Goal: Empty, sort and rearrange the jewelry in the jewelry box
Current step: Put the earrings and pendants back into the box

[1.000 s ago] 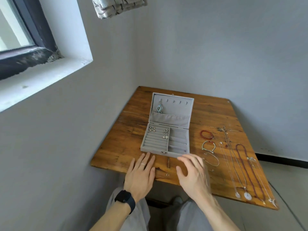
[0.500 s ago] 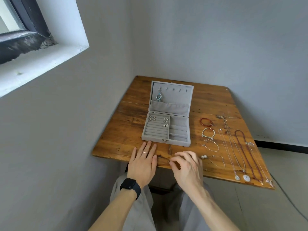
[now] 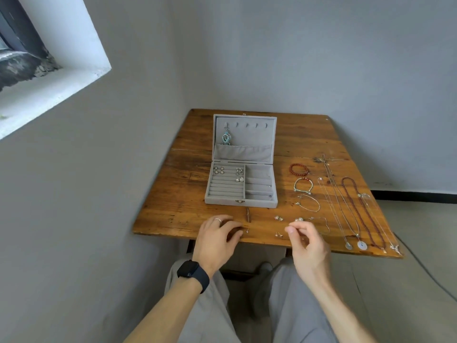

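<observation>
The grey jewelry box (image 3: 259, 203) stands open mid-table. A turquoise pendant (image 3: 225, 138) hangs in its lid and earrings (image 3: 239, 175) sit in the ring slots. Small earrings (image 3: 278, 218) and studs (image 3: 279, 234) lie on the wood in front of the box. My left hand (image 3: 217, 235), wearing a ring, rests at the table's front edge with loosely curled fingers beside a tiny stud (image 3: 247, 230). My right hand (image 3: 306, 243) hovers over the front edge with thumb and forefinger tips together. Whether anything sits between them is too small to see.
The wooden table (image 3: 173, 194) fits into a wall corner. Right of the box lie a red bead bracelet (image 3: 299, 169), a green cord bracelet (image 3: 303, 184), a thin silver bracelet (image 3: 309, 203) and several long necklaces (image 3: 351, 209). A cable (image 3: 425, 266) runs over the floor at right.
My right hand has moved right along the front edge, and studs now lie uncovered on the wood to its left. My left hand's fingers went from flat to curled. The view tilted down.
</observation>
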Motion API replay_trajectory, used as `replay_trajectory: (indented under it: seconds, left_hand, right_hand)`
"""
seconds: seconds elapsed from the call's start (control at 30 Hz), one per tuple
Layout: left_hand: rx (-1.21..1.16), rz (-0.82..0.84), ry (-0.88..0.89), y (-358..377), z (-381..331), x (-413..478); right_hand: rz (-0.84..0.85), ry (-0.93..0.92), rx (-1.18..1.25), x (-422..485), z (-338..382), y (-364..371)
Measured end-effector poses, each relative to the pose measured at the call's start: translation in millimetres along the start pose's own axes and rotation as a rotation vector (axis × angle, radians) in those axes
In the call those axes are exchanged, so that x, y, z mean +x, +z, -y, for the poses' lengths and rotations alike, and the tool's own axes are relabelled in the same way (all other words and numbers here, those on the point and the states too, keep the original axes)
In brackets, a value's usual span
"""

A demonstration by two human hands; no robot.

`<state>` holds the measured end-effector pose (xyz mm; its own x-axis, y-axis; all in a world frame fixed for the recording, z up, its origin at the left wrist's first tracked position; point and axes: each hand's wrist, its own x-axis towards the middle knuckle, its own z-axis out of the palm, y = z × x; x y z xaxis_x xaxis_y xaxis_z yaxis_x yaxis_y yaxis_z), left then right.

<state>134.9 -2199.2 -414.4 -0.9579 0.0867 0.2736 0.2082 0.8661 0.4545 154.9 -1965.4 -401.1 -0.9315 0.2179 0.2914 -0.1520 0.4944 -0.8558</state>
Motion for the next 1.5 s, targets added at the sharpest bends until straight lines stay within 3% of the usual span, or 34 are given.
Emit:
replay_trajectory:
  seconds: [0.17, 0.43, 0.57, 0.73, 0.87, 1.07, 1.23, 1.5]
  left_hand:
    - [0.0, 0.025, 0.031, -1.0, -11.1, 11.0]
    - [0.089, 0.073, 0.154, -10.7, -16.0, 19.2]
    - [0.033, 0.096, 0.124, -19.3, -19.3, 25.4]
    - [-0.121, 0.04, -0.046, -49.1, -15.1, 72.0]
    - [0.027, 0.191, -0.053, -60.7, -12.7, 114.6]
    - [0.266, 0.449, 0.085, -53.2, -22.6, 142.2]
    - [0.416, 0.496, 0.083, -47.8, -31.0, 151.2]
    - [0.509, 0.416, 0.026, -40.0, -38.2, 151.3]
  right_hand:
    - [-0.054, 0.191, 0.106, -4.5, -21.6, -20.3]
    - [-0.043, 0.247, 0.063, -3.6, -32.4, -22.6]
    - [-0.041, 0.243, 0.079, -1.9, -37.3, -22.7]
    - [-0.048, 0.24, 0.07, -1.3, -42.0, -20.9]
    - [-0.054, 0.248, 0.047, -2.0, -42.1, -18.9]
    - [-0.052, 0.251, 0.032, -1.7, -43.4, -19.3]
    - [-0.04, 0.246, 0.003, -2.5, -42.9, -19.6]
    - [-0.031, 0.231, -0.027, -3.1, -41.1, -22.7]
